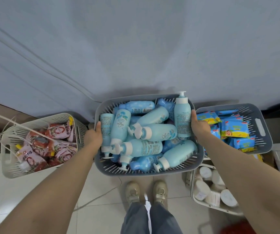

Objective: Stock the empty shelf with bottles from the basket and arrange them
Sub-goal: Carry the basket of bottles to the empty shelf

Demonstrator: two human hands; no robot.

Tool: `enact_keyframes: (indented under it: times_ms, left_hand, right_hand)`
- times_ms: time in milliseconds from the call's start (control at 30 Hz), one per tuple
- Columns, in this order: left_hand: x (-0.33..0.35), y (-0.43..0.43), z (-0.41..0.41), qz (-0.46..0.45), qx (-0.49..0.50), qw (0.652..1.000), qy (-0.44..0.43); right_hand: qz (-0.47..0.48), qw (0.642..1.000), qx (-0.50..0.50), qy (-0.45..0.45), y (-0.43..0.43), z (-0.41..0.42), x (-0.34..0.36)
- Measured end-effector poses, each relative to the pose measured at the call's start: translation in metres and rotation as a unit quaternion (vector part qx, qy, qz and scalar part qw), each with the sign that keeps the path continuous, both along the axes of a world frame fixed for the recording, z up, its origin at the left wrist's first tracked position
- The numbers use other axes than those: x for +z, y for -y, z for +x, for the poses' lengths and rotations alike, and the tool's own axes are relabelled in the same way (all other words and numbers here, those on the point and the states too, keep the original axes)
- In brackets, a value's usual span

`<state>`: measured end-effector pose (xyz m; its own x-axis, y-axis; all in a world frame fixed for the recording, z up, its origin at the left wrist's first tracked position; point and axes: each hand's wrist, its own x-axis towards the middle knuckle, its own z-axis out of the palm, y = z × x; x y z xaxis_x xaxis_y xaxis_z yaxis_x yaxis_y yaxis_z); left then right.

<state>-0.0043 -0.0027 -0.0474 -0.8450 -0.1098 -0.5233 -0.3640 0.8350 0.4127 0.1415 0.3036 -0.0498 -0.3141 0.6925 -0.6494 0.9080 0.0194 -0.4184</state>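
A person stands on a pale tiled floor [17, 191] and looks straight down. Beige shoes [160, 190] and blue-grey trousers [135, 220] show just on the near side of a grey basket [146, 173]. Two bare forearms reach forward to it.

The left hand [93, 137] grips the grey basket's left rim, thumb hooked over the edge, the other fingers hidden outside the wall. The right hand [200, 127] grips the right rim in the same way, its thumb lying against an upright pump bottle [182, 119] in the basket's far right corner. Whether the basket rests on the floor cannot be told.

The grey basket is heaped with light blue bottles [152, 130] with white pump tops, most lying on their sides and crossing one another.

Left of the grey basket stands a white basket [5, 159] of red and pink pouches [43, 149], with a white cord [11, 122] trailing over it. Touching the grey basket's right side is a second grey basket [260, 129] of blue and yellow packets [233, 129]. Nearer on that side, a white crate [192, 191] holds white jars [202, 188].

Beyond the grey basket hangs a pale grey cloth [135, 48], filling the far view.
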Motion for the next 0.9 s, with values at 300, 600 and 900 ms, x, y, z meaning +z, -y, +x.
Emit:
enact_keyframes:
  times_ms: [300,600,900]
  left_hand:
    - [0.012,0.003,0.020,-0.030,-0.022,0.999,0.004]
    - [0.049,0.006,0.040,-0.011,-0.058,0.998,-0.005]
    - [0.104,-0.001,0.047,0.009,-0.184,0.983,-0.023]
  right_hand:
    - [-0.016,0.998,-0.061,-0.013,0.009,0.032,-0.008]
    - [-0.030,0.994,-0.099,-0.024,0.021,0.073,0.029]
    - [0.006,0.973,-0.217,-0.081,0.052,0.142,0.080]
